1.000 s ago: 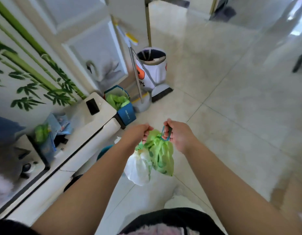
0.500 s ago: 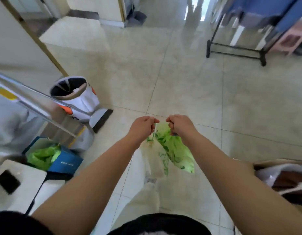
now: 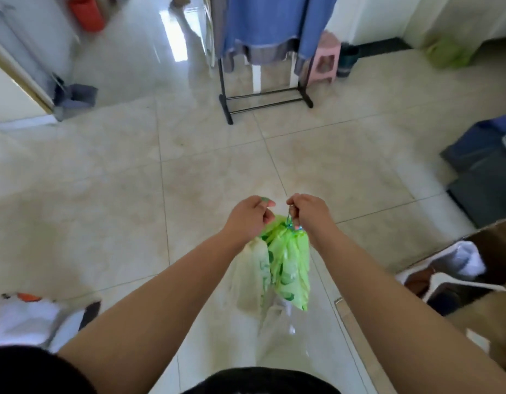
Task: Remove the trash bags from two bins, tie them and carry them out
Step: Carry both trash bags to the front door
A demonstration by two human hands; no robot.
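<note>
A light green trash bag [image 3: 288,265] with darker green print hangs in front of me at waist height, gathered at the top by a blue drawstring. My right hand [image 3: 310,213] is closed on the drawstring at the bag's neck. My left hand [image 3: 250,216] is closed on the bag's upper left edge, where a paler, whitish bag [image 3: 250,280] hangs beside the green one. Both hands are close together. A white bin [image 3: 27,319] with an orange mark shows blurred at the lower left edge.
A black clothes rack [image 3: 263,100] with blue garments stands ahead on the tiled floor, a pink stool [image 3: 323,61] behind it. Dark blue mats [image 3: 485,177] lie at the right. A cardboard box [image 3: 459,280] with clothes is at the lower right. A doorway with a grey mop base [image 3: 75,96] is at the left.
My view has swung right, away from the door, the bins and the white counter, toward the open room with the clothes rack. Both hands still hold the bags in front of me.
</note>
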